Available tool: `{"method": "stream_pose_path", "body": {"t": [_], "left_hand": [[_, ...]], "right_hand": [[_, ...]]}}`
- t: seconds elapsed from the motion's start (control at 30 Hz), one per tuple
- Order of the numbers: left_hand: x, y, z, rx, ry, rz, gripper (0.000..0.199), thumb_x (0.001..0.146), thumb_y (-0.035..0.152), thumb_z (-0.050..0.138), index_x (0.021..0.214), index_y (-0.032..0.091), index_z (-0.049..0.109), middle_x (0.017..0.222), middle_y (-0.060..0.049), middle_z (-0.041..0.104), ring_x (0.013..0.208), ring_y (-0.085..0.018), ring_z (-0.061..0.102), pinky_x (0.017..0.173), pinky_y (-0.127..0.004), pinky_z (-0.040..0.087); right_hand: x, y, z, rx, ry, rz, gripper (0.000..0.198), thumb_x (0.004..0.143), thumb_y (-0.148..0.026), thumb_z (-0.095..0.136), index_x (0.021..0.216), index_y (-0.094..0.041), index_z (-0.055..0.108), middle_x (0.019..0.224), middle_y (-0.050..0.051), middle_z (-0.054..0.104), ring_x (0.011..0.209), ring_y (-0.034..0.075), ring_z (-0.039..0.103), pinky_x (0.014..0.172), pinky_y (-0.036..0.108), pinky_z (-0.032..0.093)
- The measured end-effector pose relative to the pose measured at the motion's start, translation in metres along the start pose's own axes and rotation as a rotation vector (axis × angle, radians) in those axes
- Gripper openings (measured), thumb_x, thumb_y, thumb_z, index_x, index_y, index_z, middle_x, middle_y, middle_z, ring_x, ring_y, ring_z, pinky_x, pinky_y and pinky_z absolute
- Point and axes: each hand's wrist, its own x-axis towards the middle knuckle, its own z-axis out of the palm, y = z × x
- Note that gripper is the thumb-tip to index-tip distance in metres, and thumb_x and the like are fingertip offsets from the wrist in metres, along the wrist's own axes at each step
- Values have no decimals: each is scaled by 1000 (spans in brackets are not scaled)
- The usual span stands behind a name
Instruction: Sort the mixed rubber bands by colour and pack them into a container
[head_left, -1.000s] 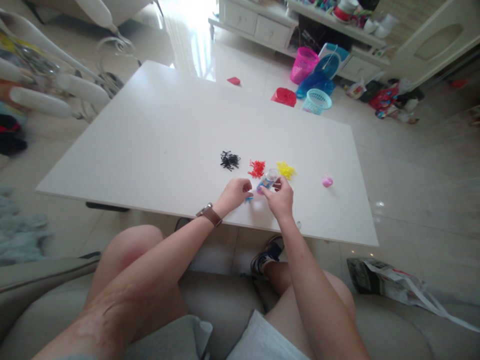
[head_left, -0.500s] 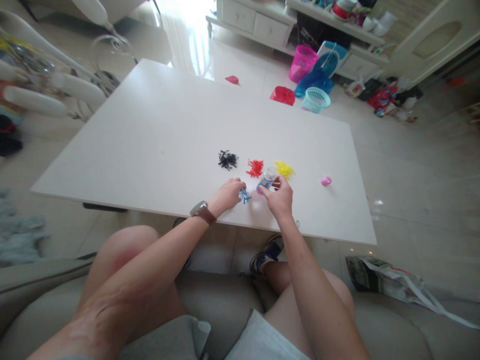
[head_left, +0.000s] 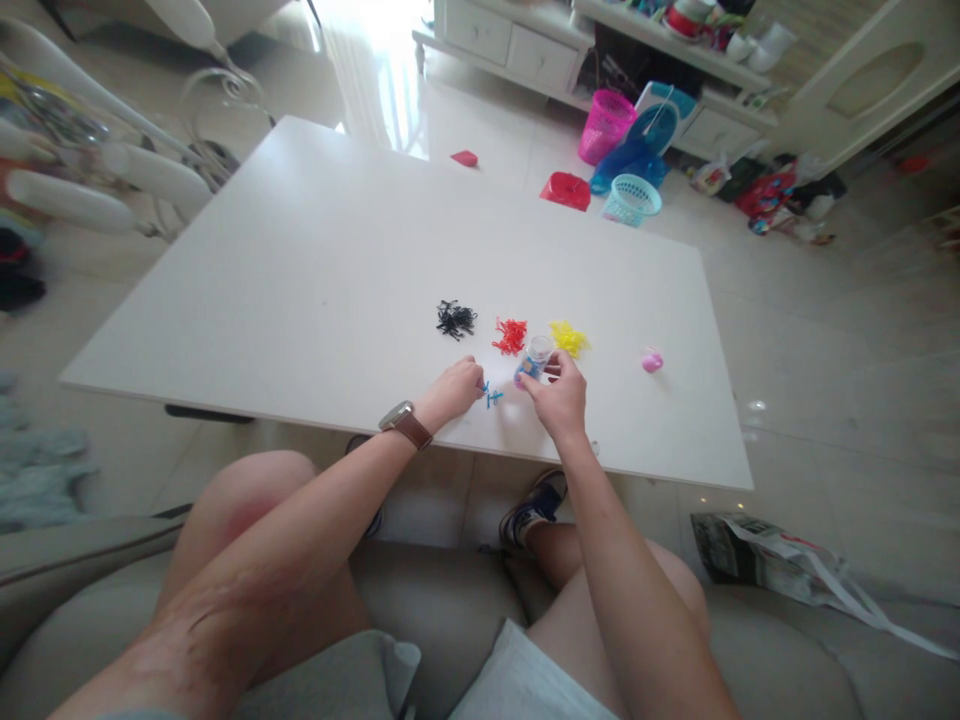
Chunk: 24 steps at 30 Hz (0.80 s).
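My right hand (head_left: 559, 393) is closed around a small clear jar (head_left: 538, 350), which it holds tilted, with something blue and purple showing low on it. My left hand (head_left: 454, 388) has its fingers pinched together at the small blue rubber bands (head_left: 494, 399); some blue shows at the fingertips, and a few bands lie just beside them on the table. Beyond the hands are three piles of similar small bands: black (head_left: 456, 319), red (head_left: 511, 337) and yellow (head_left: 569, 338). The yellow pile is just behind the jar.
The white table (head_left: 285, 270) stretches out to the left and back. A small pink object (head_left: 652, 360) lies on its right part. Past the far edge, a pink basket (head_left: 606, 126), a light blue basket (head_left: 631, 200) and a red container (head_left: 566, 190) stand on the floor.
My left fingers have closed in on the blue bands, and fewer of them show on the table. The jar in my right hand has hardly moved.
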Motion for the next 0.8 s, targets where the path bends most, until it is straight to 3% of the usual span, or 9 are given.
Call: {"method": "stream_pose_path", "body": {"t": [0.27, 0.5, 0.67, 0.8], "left_hand": [[-4, 18, -20, -141, 20, -26, 6, 80, 11, 67, 76, 15, 68, 75, -5, 69, 71, -17, 60, 71, -29, 45], [-6, 23, -2, -129, 35, 75, 13, 77, 9, 60, 72, 18, 67, 71, -4, 67, 69, -18, 59, 71, -30, 45], [-6, 23, 6, -103, 53, 94, 12, 79, 12, 63, 86, 18, 70, 85, -6, 67, 81, -21, 62, 78, -32, 48], [-6, 19, 4, -87, 74, 135, 26, 78, 14, 69, 104, 19, 70, 104, -9, 65, 98, -24, 62, 89, -34, 49]], "right_hand": [[0, 1, 1, 5, -4, -2, 27, 67, -32, 74, 89, -24, 60, 90, 3, 73, 88, 24, 69, 75, 35, 51], [0, -1, 2, 7, -10, -6, 25, 68, -33, 74, 87, -24, 60, 89, 3, 73, 88, 24, 69, 75, 35, 52], [0, -1, 2, -4, -11, -8, 25, 68, -34, 73, 87, -24, 60, 89, 4, 74, 89, 25, 69, 74, 36, 52], [2, 0, -1, -7, 4, -8, 26, 68, -34, 73, 89, -24, 60, 89, 4, 74, 88, 25, 69, 76, 36, 53]]}}
